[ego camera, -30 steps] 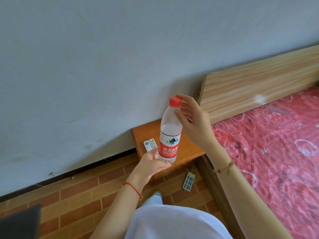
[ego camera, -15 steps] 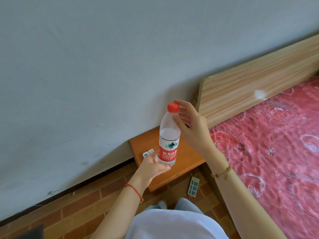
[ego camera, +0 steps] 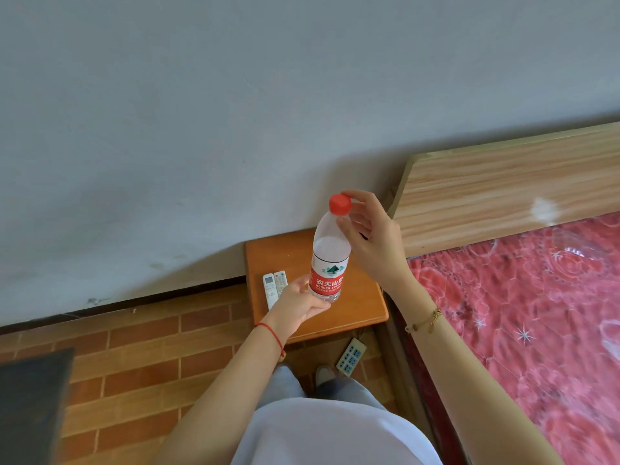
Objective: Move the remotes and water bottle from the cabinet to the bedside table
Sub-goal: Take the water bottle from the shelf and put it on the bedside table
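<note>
the left hand (ego camera: 298, 305) gripped the base of an upright bottle (ego camera: 330, 255), and the right hand (ego camera: 372, 239) pinched its red cap (ego camera: 340, 204) between thumb and forefinger. the bottle, partly filled, hung above an orange table (ego camera: 355, 310) set against the grey wall (ego camera: 235, 112). two white remotes (ego camera: 274, 286) lay side by side on the table's left part, partly hidden by the left hand. a wooden headboard (ego camera: 503, 186) and a red patterned mattress (ego camera: 536, 313) lay to the right. a power strip (ego camera: 351, 355) lay on the brick-patterned floor (ego camera: 151, 364) below the table. a red string circled the left wrist, a gold bracelet (ego camera: 424, 322) the right.
</note>
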`<state>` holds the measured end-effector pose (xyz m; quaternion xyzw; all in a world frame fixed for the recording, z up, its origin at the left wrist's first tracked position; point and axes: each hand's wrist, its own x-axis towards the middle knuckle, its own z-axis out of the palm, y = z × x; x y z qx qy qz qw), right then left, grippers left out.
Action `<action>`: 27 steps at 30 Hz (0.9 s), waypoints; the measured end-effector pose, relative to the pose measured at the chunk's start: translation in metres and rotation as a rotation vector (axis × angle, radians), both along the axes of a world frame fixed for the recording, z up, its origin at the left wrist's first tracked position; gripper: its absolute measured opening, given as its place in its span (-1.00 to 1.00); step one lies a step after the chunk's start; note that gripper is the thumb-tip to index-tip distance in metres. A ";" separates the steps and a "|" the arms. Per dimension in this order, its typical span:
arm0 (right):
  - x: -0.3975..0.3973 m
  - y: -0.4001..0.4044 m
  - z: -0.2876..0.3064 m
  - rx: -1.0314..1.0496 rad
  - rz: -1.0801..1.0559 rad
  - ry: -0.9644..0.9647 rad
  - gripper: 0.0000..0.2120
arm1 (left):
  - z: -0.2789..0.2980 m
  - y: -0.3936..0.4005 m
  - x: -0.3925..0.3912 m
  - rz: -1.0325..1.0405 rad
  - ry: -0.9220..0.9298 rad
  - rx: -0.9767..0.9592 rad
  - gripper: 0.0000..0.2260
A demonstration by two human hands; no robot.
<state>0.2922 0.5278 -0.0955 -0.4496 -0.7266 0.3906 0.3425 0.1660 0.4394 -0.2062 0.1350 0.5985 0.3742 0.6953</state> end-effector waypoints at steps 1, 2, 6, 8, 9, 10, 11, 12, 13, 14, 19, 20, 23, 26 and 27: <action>0.000 0.004 -0.004 -0.007 0.012 0.002 -0.63 | -0.003 0.005 0.003 0.032 -0.001 -0.016 -0.29; -0.001 0.008 -0.008 -0.015 0.023 0.002 -0.64 | -0.009 0.010 0.005 0.071 -0.001 -0.041 -0.28; -0.008 0.025 -0.030 -0.089 0.062 0.019 -0.65 | -0.036 0.025 0.005 0.175 -0.057 -0.120 -0.42; -0.016 0.033 -0.047 -0.130 0.072 0.018 -0.66 | -0.053 0.030 0.002 0.226 -0.062 -0.164 -0.55; -0.020 0.037 -0.057 -0.147 0.075 0.018 -0.66 | -0.064 0.032 -0.001 0.263 -0.044 -0.189 -0.58; -0.024 0.041 -0.067 -0.160 0.081 0.020 -0.67 | -0.076 0.036 -0.004 0.308 -0.028 -0.211 -0.59; -0.028 0.045 -0.079 -0.177 0.088 0.020 -0.68 | -0.086 0.039 -0.008 0.341 -0.035 -0.220 -0.61; -0.032 0.049 -0.091 -0.194 0.098 0.019 -0.68 | -0.096 0.041 -0.012 0.371 -0.074 -0.230 -0.63; -0.037 0.052 -0.104 -0.210 0.108 0.015 -0.68 | -0.105 0.043 -0.016 0.399 -0.130 -0.243 -0.65; -0.041 0.056 -0.118 -0.225 0.117 0.011 -0.68 | -0.115 0.045 -0.020 0.425 -0.178 -0.264 -0.69; -0.060 0.068 -0.190 -0.223 0.159 -0.036 -0.67 | -0.181 0.054 -0.035 0.494 -0.253 -0.303 -0.78; -0.062 0.071 -0.203 -0.216 0.164 -0.034 -0.67 | -0.192 0.056 -0.036 0.503 -0.255 -0.304 -0.80; -0.065 0.077 -0.240 -0.194 0.177 -0.041 -0.67 | -0.226 0.066 -0.039 0.546 -0.259 -0.333 -0.88; -0.065 0.081 -0.272 -0.192 0.185 -0.048 -0.67 | -0.258 0.073 -0.039 0.598 -0.264 -0.349 -0.87; -0.065 0.082 -0.281 -0.190 0.185 -0.046 -0.67 | -0.266 0.075 -0.037 0.603 -0.263 -0.346 -0.88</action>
